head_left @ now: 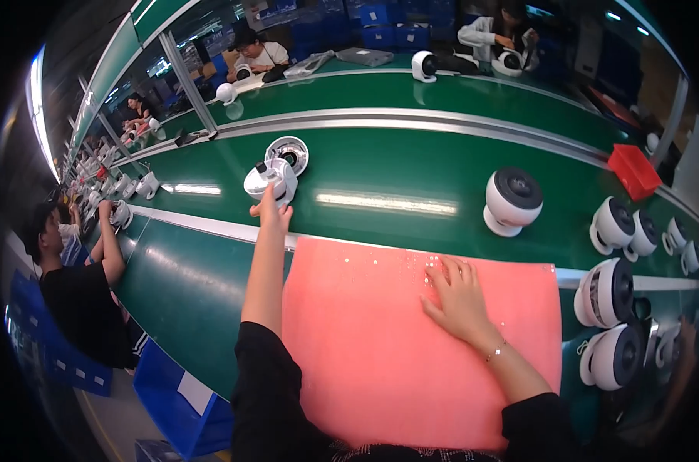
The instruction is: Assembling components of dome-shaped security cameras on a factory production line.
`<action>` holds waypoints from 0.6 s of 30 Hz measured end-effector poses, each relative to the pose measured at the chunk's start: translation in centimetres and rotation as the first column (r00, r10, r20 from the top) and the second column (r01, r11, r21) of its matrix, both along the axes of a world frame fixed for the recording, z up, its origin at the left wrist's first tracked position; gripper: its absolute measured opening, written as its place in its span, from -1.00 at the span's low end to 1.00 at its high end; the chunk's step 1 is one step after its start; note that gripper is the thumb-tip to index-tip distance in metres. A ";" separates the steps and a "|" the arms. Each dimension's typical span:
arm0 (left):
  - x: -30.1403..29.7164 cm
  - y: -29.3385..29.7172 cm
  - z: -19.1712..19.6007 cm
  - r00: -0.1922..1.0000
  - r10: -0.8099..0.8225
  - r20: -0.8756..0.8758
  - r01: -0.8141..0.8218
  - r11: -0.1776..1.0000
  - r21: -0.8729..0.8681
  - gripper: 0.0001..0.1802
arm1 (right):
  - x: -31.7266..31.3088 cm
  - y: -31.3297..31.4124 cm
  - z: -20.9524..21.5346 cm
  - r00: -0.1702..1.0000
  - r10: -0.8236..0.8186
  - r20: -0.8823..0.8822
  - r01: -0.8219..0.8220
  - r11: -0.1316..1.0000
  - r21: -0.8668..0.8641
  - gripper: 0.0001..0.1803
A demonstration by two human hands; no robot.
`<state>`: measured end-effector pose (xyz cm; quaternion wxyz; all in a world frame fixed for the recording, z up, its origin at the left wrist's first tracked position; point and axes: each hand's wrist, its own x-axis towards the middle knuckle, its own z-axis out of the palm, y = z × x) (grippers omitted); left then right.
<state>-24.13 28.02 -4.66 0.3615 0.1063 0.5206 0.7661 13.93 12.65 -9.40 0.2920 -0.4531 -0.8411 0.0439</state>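
My left hand (pixel 271 209) reaches out over the green belt (pixel 395 165), fingers apart, against the near side of an opened white camera housing (pixel 261 185). One finger lies on that housing; whether it presses or only touches I cannot tell. Just behind it rests a round white shell (pixel 289 154) with a dark centre. My right hand (pixel 459 299) lies palm down on a pink mat (pixel 365 346), fingers spread. Its fingertips are among several tiny shiny pieces (pixel 432 269) near the mat's far edge; some may be hidden beneath them.
A white ball-shaped camera (pixel 512 202) with a dark front stands on the belt to the right. More such cameras (pixel 605 292) line the mat's right side. Beyond them is a red bin (pixel 634 171). A co-worker (pixel 80 285) sits left, above a blue crate (pixel 181 400). Others work across the belt.
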 end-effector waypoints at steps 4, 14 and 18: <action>-4.3 1.2 -2.4 0.998 -0.024 -0.052 0.030 0.993 0.114 -0.24 | -0.1 0.2 -0.1 1.000 -0.011 0.013 0.011 1.000 0.004 -0.49; -3.0 -1.1 1.0 0.953 -0.109 -0.284 0.147 0.983 0.115 -0.48 | 0.4 0.5 -0.2 0.999 0.007 -0.053 -0.007 1.000 -0.005 -0.44; -0.8 -5.0 5.8 0.855 -0.299 -0.425 0.247 0.953 -0.175 -0.37 | 0.2 0.4 0.0 0.988 0.014 -0.151 -0.021 0.999 -0.048 -0.28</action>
